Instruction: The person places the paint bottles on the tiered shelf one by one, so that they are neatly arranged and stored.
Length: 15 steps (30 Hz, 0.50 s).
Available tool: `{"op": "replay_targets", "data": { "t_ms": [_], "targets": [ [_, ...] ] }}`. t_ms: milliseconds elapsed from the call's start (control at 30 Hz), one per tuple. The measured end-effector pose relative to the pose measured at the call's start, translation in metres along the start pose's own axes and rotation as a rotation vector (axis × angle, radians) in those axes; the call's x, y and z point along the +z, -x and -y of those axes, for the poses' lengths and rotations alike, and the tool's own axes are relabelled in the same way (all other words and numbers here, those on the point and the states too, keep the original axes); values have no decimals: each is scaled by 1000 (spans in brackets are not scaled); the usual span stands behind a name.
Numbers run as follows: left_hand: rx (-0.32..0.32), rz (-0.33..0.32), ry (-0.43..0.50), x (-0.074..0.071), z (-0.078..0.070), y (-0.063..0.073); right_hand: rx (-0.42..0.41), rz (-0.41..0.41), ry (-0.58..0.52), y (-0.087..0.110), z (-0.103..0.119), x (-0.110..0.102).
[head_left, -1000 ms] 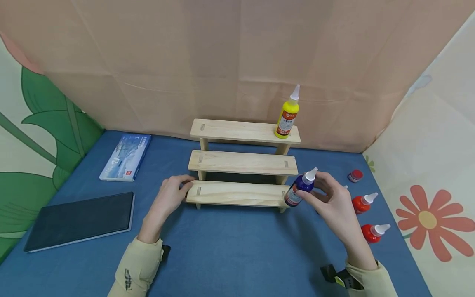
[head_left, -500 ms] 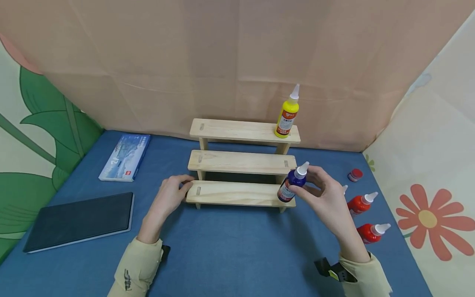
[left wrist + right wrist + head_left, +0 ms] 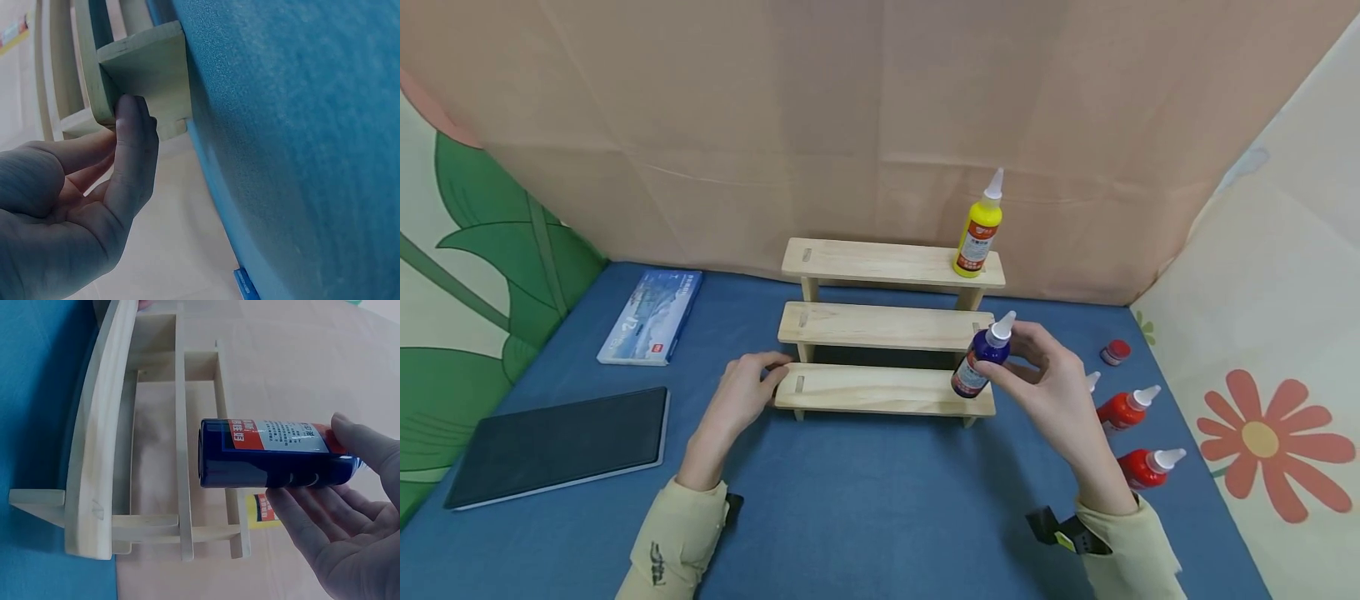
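Note:
A three-step wooden display stand (image 3: 872, 389) stands on the blue cloth, its steps rising toward the back. My left hand (image 3: 747, 392) pinches the left end of the lowest step between thumb and fingers, as the left wrist view (image 3: 81, 206) shows up close. My right hand (image 3: 1047, 387) grips a dark blue bottle (image 3: 979, 360) with a white nozzle by its side, thumb opposite the fingers. The bottle tilts a little, held in the air over the right end of the lowest step. A yellow nozzle bottle (image 3: 977, 237) stands at the right end of the top step.
Two red nozzle bottles (image 3: 1123, 412) lie to the right of my right hand, with another white nozzle tip (image 3: 1093, 381) partly hidden behind it. A small red-capped jar (image 3: 1116, 352) stands farther back. At left lie a blue-white book (image 3: 651, 317) and a dark tablet (image 3: 559, 446).
My right hand has carried the blue bottle left and slightly up, away from the front edge of the lowest step. My left hand has stayed on the stand.

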<state>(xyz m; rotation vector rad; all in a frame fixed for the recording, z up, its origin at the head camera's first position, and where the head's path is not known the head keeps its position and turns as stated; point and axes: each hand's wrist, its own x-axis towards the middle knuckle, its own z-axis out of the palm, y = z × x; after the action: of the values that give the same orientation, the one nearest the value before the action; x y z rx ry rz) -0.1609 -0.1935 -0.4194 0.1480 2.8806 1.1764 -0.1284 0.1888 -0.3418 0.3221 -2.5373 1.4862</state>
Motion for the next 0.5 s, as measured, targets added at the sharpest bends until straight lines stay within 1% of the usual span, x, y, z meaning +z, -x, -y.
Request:
{"op": "replay_targets", "data": {
  "t_ms": [267, 500],
  "targets": [
    [-1, 0, 4, 0, 1, 0, 8, -5, 1, -7, 9, 1],
    [10, -5, 5, 0, 1, -1, -24, -10, -2, -15, 13, 3]
  ]
}}
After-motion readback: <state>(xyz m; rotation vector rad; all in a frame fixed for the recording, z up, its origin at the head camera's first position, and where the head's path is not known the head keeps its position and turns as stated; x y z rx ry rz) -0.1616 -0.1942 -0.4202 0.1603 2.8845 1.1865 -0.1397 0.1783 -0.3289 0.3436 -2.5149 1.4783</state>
